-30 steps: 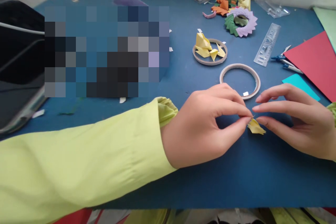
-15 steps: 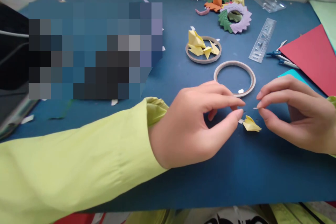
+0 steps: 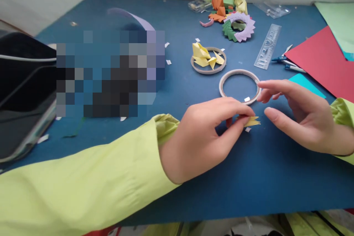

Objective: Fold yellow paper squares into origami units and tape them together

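Between the thumb and forefinger of my left hand (image 3: 206, 136) is a small folded yellow paper piece (image 3: 252, 121), its pointed end sticking out to the right. A white paper scrap (image 3: 248, 129) lies on the table just under it. My right hand (image 3: 301, 114) is open to the right of the yellow piece, thumb and fingers apart. Its forefinger reaches to the right rim of a tape roll (image 3: 225, 77); whether it touches I cannot tell. Another white scrap (image 3: 247, 99) sits at that roll's near edge.
A second tape roll (image 3: 208, 72) has yellow folded pieces (image 3: 201, 52) inside. Behind lie a purple-green paper ring (image 3: 246, 33) and orange folded papers (image 3: 218, 7). A clear ruler (image 3: 267, 46), pens (image 3: 294, 68) and red paper (image 3: 322, 59) are to the right. Pixelation covers the left.
My left hand has taken hold of the yellow paper piece from the table. My right hand has opened from a pinch, its forefinger moving to the tape roll. The camera view has shifted slightly.
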Demonstrator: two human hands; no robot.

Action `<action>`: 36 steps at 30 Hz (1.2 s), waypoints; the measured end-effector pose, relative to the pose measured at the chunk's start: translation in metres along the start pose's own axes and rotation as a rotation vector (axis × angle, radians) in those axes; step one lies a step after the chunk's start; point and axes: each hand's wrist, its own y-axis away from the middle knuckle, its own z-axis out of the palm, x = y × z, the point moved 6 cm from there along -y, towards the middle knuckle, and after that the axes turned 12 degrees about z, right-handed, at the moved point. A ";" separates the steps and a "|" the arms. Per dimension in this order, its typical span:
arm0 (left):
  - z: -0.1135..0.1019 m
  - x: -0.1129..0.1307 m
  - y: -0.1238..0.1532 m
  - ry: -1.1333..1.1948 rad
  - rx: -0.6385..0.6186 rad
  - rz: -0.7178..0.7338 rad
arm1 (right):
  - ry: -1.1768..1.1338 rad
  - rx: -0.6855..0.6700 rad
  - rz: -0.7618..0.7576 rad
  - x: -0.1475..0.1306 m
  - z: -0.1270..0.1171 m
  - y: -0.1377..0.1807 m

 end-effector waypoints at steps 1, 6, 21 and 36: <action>0.000 -0.002 0.000 0.043 0.015 -0.041 | 0.004 0.007 -0.014 -0.001 0.000 0.001; 0.006 -0.014 0.005 0.324 0.101 -0.272 | 0.229 0.001 -0.126 -0.009 0.003 0.004; 0.010 -0.001 0.002 0.335 -0.041 -0.138 | 0.281 -0.097 -0.167 -0.022 0.008 0.007; 0.004 -0.010 0.000 0.231 -0.035 -0.200 | 0.214 -0.195 -0.113 -0.019 0.009 0.006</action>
